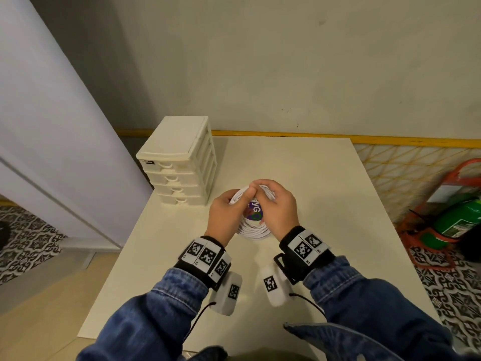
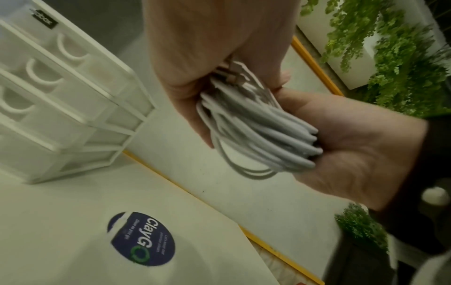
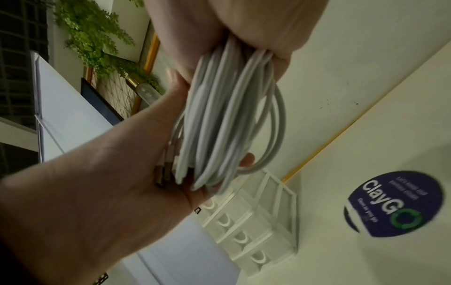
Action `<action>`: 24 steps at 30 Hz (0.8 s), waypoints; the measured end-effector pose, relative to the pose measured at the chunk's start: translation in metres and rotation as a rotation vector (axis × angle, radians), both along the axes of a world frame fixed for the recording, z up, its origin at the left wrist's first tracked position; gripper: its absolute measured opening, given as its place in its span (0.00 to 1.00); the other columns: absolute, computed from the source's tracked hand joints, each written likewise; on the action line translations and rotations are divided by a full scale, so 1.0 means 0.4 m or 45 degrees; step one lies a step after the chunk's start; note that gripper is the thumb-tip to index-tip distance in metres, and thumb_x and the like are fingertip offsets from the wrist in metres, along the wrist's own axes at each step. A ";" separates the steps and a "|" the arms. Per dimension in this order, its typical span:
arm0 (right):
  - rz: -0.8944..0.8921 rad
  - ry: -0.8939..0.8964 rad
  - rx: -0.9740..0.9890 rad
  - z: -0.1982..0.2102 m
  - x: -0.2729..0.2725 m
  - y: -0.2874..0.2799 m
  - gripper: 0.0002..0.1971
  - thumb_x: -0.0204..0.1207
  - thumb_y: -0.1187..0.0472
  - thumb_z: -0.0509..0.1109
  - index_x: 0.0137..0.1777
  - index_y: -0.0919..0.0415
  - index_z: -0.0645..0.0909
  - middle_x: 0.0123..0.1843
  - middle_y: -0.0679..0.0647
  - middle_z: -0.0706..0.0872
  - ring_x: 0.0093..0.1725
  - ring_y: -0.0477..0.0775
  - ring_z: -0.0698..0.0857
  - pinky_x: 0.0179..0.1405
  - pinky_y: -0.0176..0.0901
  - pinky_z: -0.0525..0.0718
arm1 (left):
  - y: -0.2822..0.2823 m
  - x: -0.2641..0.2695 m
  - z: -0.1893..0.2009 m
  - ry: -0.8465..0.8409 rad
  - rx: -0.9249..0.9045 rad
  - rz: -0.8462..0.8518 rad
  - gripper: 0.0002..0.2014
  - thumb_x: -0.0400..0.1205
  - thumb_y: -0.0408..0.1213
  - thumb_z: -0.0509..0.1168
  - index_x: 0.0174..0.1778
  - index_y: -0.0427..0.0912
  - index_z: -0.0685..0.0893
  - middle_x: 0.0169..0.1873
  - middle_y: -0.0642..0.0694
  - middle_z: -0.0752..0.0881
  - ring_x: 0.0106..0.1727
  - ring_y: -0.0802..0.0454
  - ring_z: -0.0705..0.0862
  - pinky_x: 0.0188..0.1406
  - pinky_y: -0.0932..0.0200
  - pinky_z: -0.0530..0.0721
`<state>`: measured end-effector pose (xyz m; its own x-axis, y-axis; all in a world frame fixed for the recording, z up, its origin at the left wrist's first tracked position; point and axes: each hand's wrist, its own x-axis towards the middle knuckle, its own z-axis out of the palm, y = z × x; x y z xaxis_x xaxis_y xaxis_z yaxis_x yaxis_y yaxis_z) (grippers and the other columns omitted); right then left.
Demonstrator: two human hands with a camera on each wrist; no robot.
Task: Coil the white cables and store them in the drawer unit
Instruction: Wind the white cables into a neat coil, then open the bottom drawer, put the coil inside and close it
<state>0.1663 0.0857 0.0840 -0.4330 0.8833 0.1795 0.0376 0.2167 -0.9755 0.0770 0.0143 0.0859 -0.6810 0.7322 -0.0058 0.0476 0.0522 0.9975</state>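
A coil of white cables hangs above the white table, held between both hands. My left hand grips the coil's left side, thumb over the top loops. My right hand grips its right side, fingers curled over the strands. The left wrist view shows the bundled strands and metal plug ends between the two hands. In the right wrist view the loops run from my right hand down into my left palm. The cream drawer unit stands at the table's back left, all drawers closed.
A round dark-blue sticker lies on the table beneath the coil. A green cylinder in an orange stand sits on the floor to the right. A white panel stands left of the table. The wall runs directly behind.
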 end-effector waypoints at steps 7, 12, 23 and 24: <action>-0.008 -0.071 -0.060 0.018 -0.206 -0.075 0.03 0.75 0.52 0.69 0.42 0.42 0.82 0.38 0.39 0.86 0.40 0.41 0.84 0.45 0.42 0.82 | -0.073 -0.206 -0.004 -0.167 0.054 -0.016 0.13 0.75 0.46 0.73 0.39 0.37 0.87 0.25 0.44 0.82 0.24 0.51 0.80 0.28 0.60 0.79; -0.058 -0.052 -0.108 0.009 -0.388 -0.141 0.15 0.80 0.48 0.61 0.44 0.54 0.85 0.40 0.55 0.90 0.37 0.53 0.84 0.43 0.50 0.83 | -0.125 -0.379 0.007 -0.173 0.030 0.045 0.17 0.75 0.48 0.73 0.29 0.38 0.85 0.22 0.43 0.77 0.22 0.53 0.74 0.24 0.63 0.75; -0.062 0.068 -0.317 -0.041 -0.595 -0.211 0.12 0.82 0.51 0.59 0.56 0.53 0.82 0.45 0.49 0.88 0.39 0.44 0.85 0.41 0.39 0.84 | -0.167 -0.615 -0.001 -0.258 -0.034 -0.027 0.08 0.78 0.40 0.70 0.44 0.39 0.91 0.23 0.49 0.82 0.22 0.57 0.76 0.25 0.65 0.75; -0.056 0.086 -0.327 -0.046 -0.601 -0.214 0.12 0.82 0.52 0.58 0.56 0.54 0.80 0.44 0.49 0.87 0.39 0.44 0.85 0.40 0.35 0.84 | -0.166 -0.630 -0.001 -0.241 -0.050 -0.031 0.08 0.77 0.39 0.71 0.45 0.39 0.91 0.25 0.47 0.83 0.23 0.56 0.76 0.24 0.66 0.75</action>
